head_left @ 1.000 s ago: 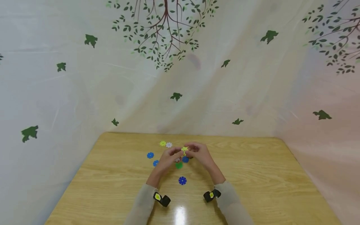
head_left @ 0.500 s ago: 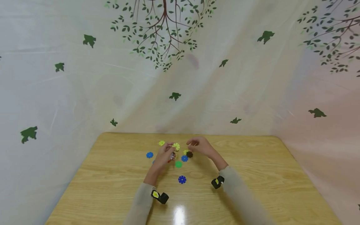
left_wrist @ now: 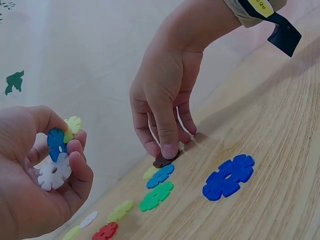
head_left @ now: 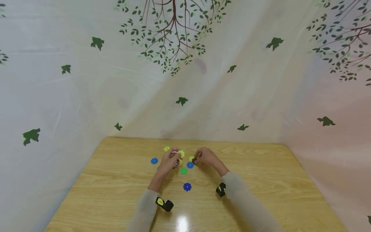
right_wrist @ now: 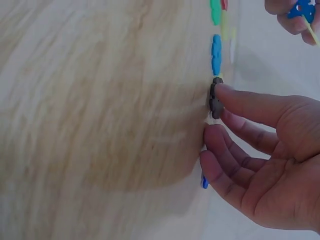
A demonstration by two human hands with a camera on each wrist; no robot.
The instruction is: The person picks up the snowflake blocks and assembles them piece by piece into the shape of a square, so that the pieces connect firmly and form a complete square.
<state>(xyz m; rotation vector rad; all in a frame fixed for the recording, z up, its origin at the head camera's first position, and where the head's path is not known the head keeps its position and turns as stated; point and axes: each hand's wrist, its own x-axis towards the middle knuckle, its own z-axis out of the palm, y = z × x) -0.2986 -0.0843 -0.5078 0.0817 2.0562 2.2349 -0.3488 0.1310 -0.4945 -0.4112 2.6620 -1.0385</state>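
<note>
Left hand (head_left: 168, 161): fingers pinching joined discs (left_wrist: 56, 141) (white, blue, yellow). At its three o'clock, right hand (head_left: 206, 157): fingers pinching a brown disc (right_wrist: 215, 102).

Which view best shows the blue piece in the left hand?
Left wrist: the blue piece appears large between the yellow piece and white piece. The right wrist view shows only part, at the top; in the head view I cannot make it out.

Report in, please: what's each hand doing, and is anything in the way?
Left hand: holding yellow, blue and white discs. Right hand: pinching dark brown disc. Loose blue disc close alongside, seemingly not blocking.
</note>
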